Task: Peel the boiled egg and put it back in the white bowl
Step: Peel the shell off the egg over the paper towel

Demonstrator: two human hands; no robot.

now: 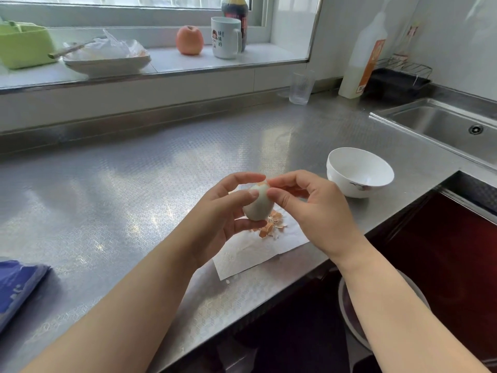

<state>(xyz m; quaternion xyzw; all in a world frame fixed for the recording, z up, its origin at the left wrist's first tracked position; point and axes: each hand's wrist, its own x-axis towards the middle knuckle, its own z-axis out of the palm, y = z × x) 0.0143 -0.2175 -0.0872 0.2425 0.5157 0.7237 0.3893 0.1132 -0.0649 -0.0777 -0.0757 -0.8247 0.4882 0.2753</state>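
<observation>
The left hand (pixel 223 211) cradles a mostly peeled white boiled egg (pixel 258 202) above a white paper towel (pixel 250 254) strewn with brown shell fragments (pixel 271 224). The right hand (pixel 314 208) pinches shell at the egg's top. An empty white ceramic bowl (pixel 359 171) stands nearby on the steel desk (pixel 121 184).

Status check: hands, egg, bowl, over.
Left hand holds egg; right hand picking last shell at its top. Shell bits on paper towel. White bowl empty, path clear.

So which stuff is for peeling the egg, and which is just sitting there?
For the job: egg, white bowl, paper towel, shell bits, both hands.

Just there: apple, mug, glass, sink.
</observation>
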